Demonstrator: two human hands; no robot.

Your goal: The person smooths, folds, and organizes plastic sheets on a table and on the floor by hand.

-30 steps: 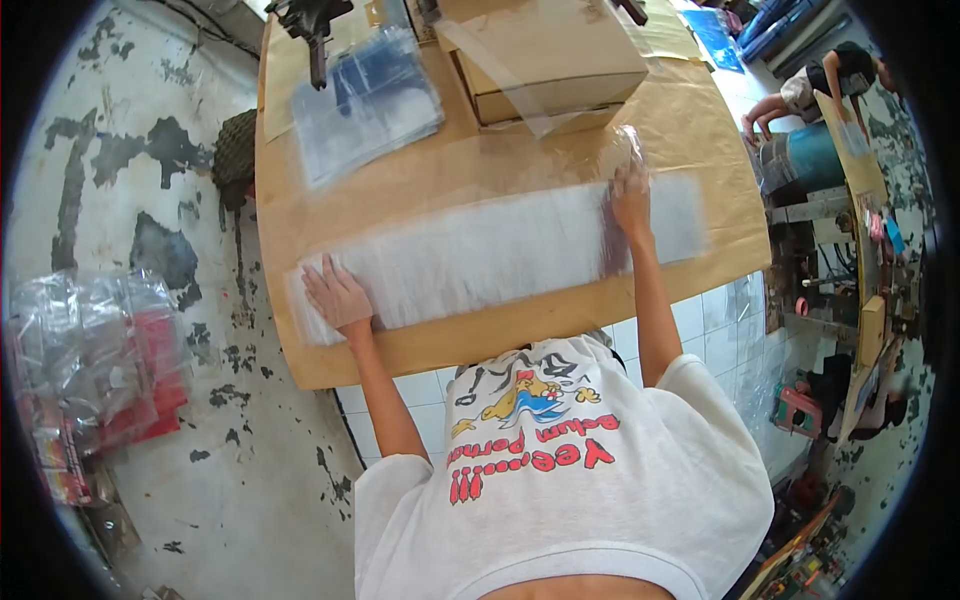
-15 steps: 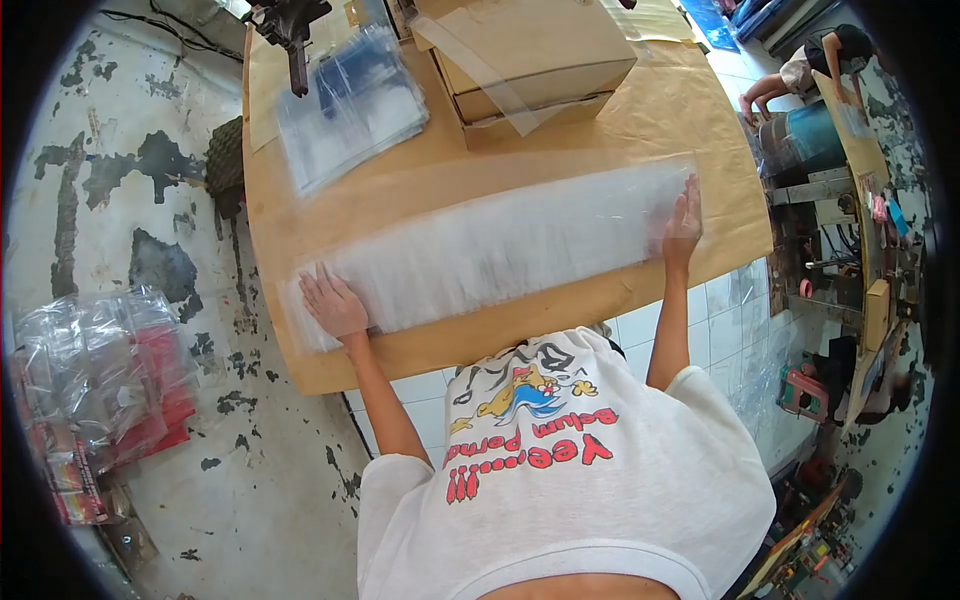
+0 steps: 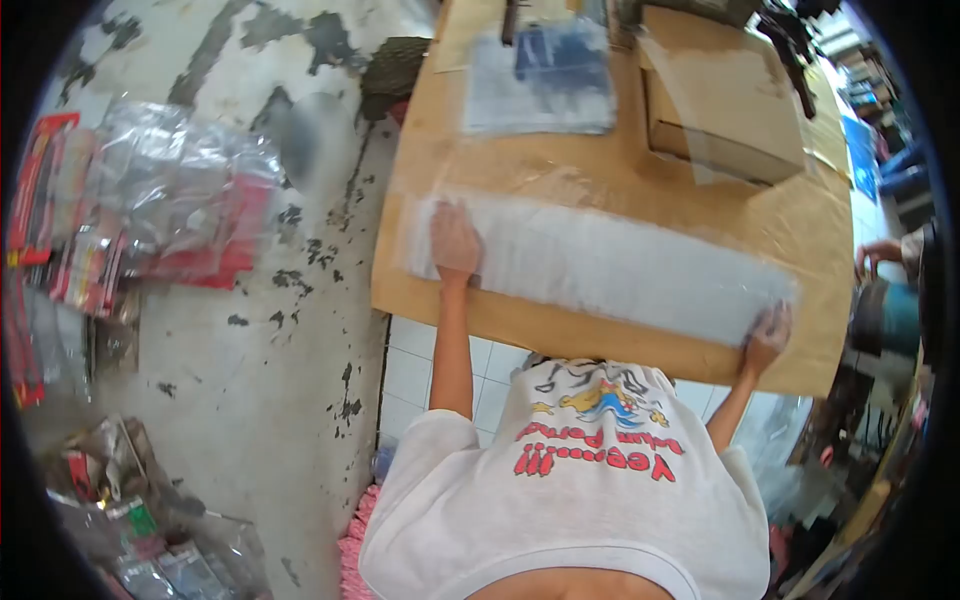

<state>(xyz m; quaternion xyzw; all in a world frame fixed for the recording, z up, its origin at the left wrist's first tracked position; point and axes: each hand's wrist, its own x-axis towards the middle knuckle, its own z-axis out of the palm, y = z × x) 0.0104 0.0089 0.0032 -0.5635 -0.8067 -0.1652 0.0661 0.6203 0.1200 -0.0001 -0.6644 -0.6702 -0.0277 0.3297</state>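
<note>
A long stack of clear plastic sheets (image 3: 610,265) lies across the brown paper-covered table (image 3: 560,325) in front of me. At its left end, my left hand (image 3: 456,243) rests flat on the plastic with its fingers stretched out. My right hand (image 3: 768,338) touches the right end near the lower corner; its fingers are slightly blurred but look apart. Neither hand is wrapped round the plastic.
Behind the sheets, a pile of clear bags (image 3: 540,95) lies left of a cardboard box (image 3: 725,95). Plastic packaging (image 3: 190,190) hangs or lies by the worn wall (image 3: 270,350) at left. Another person's hand (image 3: 880,253) shows at the right edge.
My view has swung to the left. The plastic stack now slopes down toward the right, where before it rose that way. Both hands stay at its ends.
</note>
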